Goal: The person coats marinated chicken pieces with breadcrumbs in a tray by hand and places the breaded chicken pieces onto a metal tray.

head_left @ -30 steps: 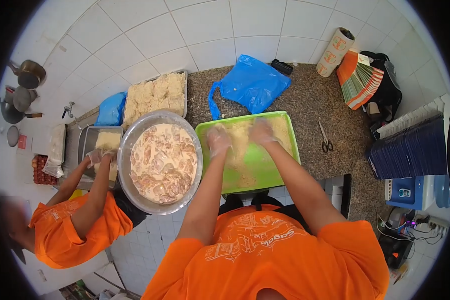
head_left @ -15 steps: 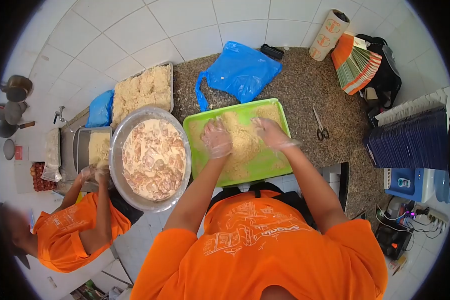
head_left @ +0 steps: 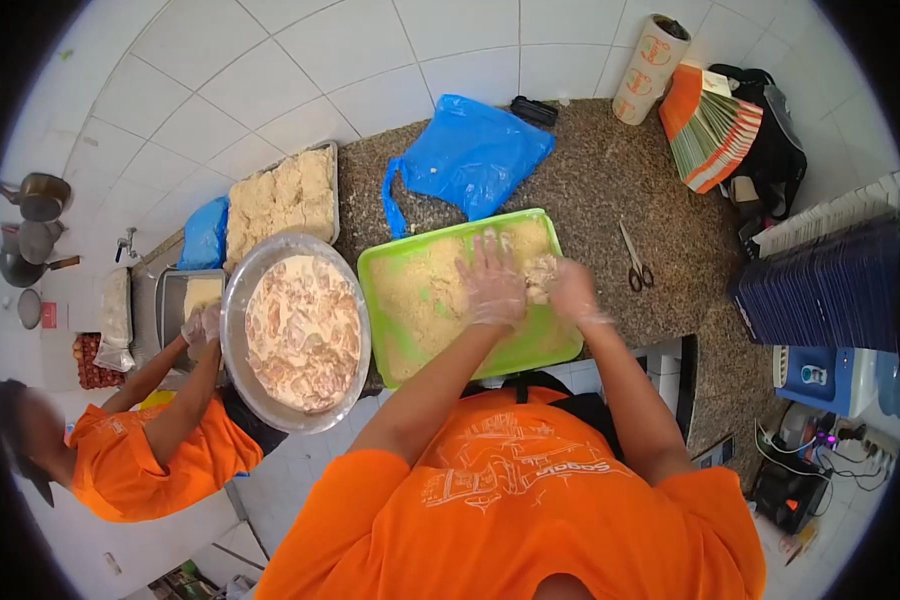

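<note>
A green tray of pale yellow crumbs lies before me on the counter. My left hand, in a clear plastic glove, lies palm down on the crumbs with its fingers stretched out. Beside it, at the tray's right side, my gloved right hand is closed on a crumb-coated piece of meat. Its fingertips are partly hidden. To the left stands a large metal bowl holding raw meat pieces in a creamy liquid.
Behind the bowl sits a tray of breaded pieces. A blue plastic bag lies behind the green tray, scissors to its right. At left, a co-worker in orange has gloved hands at a metal pan.
My left hand has moved right across the crumbs and flattened out. My right hand has shifted slightly right and down, and a coated piece now shows at its fingers.
</note>
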Motion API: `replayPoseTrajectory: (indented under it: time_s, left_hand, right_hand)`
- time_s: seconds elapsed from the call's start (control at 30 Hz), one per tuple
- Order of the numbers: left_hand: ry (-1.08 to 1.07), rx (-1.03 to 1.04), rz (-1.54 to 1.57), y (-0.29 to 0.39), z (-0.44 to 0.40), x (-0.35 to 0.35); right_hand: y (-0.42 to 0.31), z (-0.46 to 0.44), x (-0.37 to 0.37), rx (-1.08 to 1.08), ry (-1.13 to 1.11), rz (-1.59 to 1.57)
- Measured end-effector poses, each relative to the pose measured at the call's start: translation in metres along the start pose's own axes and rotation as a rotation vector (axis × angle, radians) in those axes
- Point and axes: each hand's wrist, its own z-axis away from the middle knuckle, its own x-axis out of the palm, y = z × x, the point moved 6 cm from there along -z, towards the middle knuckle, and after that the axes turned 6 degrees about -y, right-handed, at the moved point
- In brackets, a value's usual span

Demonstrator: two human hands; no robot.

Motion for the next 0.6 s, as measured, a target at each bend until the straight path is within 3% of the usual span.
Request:
replayPoseTrajectory:
  time_s: [0.07, 0.13, 0.17, 0.23, 0.3, 0.33, 0.4, 0.43, 0.5, 0.6]
  left_hand:
    - [-0.080, 0.082, -0.031, 0.004, 0.006, 0.018]
    - [0.271, 0.183, 0.076, 0.000, 0.008, 0.005]
    - [0.289, 0.173, 0.082, -0.011, 0.007, 0.004]
    - [0.507, 0.176, 0.476, -0.062, 0.035, -0.007]
    - [0.335, -0.286, 0.344, -0.109, 0.083, -0.032]
    - [0.326, -0.283, 0.341, -0.126, 0.092, -0.029]
    - [-0.129, -0.168, 0.253, -0.142, 0.105, 0.005]
    - [-0.133, -0.174, 0.258, -0.139, 0.112, 0.010]
    - [-0.084, 0.126, 0.339, -0.105, 0.119, 0.017]
    - [-0.119, 0.034, 0.548, -0.083, 0.113, 0.057]
  right_hand:
    - [-0.001, 0.012, 0.000, 0.046, -0.041, 0.086]
    - [-0.023, 0.019, -0.007, 0.092, -0.128, 0.211]
    - [-0.023, 0.017, -0.008, 0.076, -0.128, 0.224]
    - [-0.015, 0.032, 0.010, 0.008, -0.234, 0.496]
    - [-0.026, 0.055, 0.022, -0.009, -0.175, 0.500]
    - [-0.036, 0.060, 0.026, -0.037, -0.106, 0.517]
    - [-0.051, 0.066, 0.053, 0.029, -0.229, 0.547]
    - [-0.056, 0.067, 0.068, 0.075, -0.342, 0.585]
    - [-0.054, 0.070, 0.101, 0.059, -0.349, 0.534]
    - [-0.053, 0.065, 0.143, 0.044, -0.347, 0.364]
